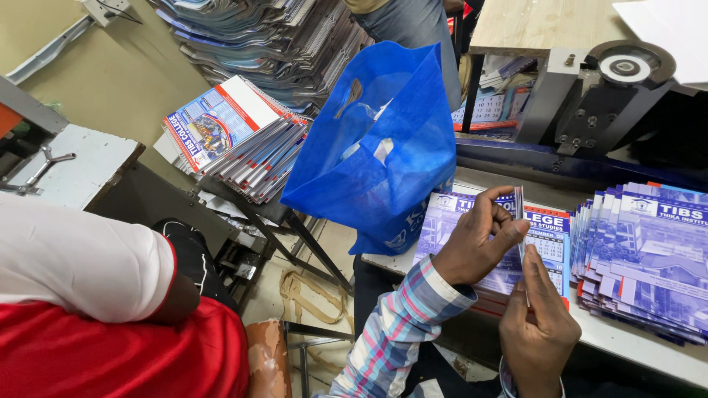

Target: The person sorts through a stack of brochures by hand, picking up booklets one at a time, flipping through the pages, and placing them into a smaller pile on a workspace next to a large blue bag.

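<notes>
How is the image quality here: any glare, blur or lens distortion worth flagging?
Head view: even indoor light with soft shadows; wide-lens bending at the edges. The blue bag is sharp, the left hand and right hand slightly soft around the thin card stack; white paper top right is washed out.

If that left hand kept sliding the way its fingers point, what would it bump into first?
Most likely the thin card that the left hand is already pinching; beyond it, the fanned stack of calendars, though depth is unclear.

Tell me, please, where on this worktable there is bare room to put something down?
A bare strip of table runs along the near edge, below the fanned calendar stack. Elsewhere it is crowded: the blue bag and both hands fill the left.
</notes>
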